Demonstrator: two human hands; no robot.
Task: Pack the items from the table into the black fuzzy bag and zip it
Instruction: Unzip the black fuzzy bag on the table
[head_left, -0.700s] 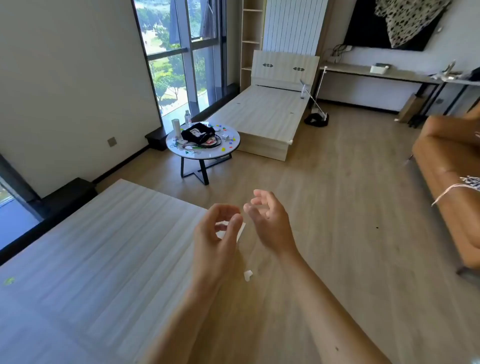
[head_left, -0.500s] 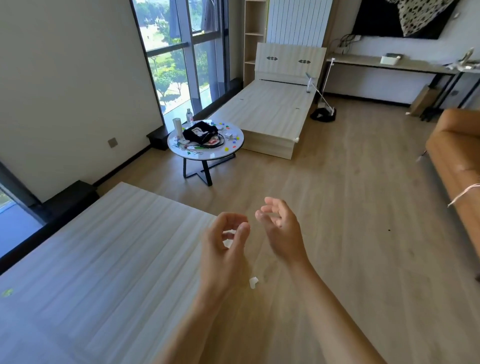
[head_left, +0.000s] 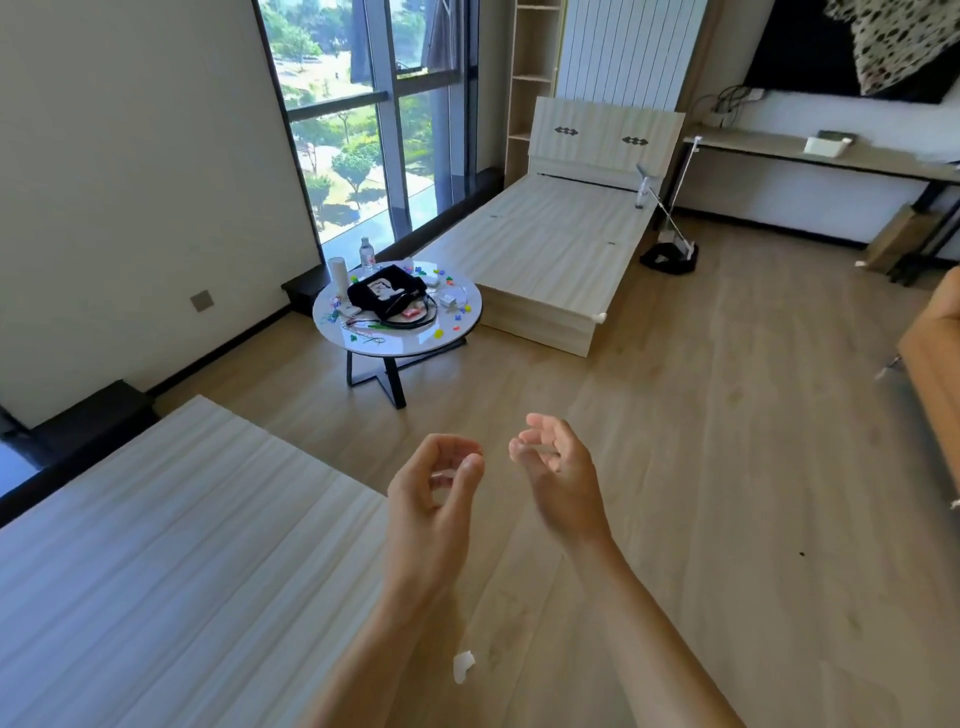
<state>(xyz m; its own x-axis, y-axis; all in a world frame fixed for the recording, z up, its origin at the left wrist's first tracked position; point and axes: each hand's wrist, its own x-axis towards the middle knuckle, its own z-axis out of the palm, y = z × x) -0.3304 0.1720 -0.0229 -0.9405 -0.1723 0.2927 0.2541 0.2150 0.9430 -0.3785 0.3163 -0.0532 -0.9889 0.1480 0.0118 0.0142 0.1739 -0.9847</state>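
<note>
The black fuzzy bag (head_left: 387, 294) lies on a round white table (head_left: 410, 345) across the room, near the window. Small coloured pieces, cables and white items lie scattered around it; a water bottle (head_left: 367, 254) and a white cylinder (head_left: 337, 271) stand at the table's back edge. Both hands are raised in front of me, far from the table. My left hand (head_left: 431, 499) has its fingers curled loosely with thumb near the fingertips, holding nothing. My right hand (head_left: 558, 470) is beside it, fingers apart and bent, also holding nothing.
A wooden bed frame (head_left: 156, 545) fills the lower left, beside my arms. A second bed frame (head_left: 550, 249) stands just behind the table. An orange sofa (head_left: 935, 364) is at the right edge. Wooden floor stretches between me and the table. A white scrap (head_left: 462, 665) lies below my arms.
The view has moved closer to the table and shifted right to left; the table now sits nearer the frame's centre. Both hands stay raised together with little change in shape.
</note>
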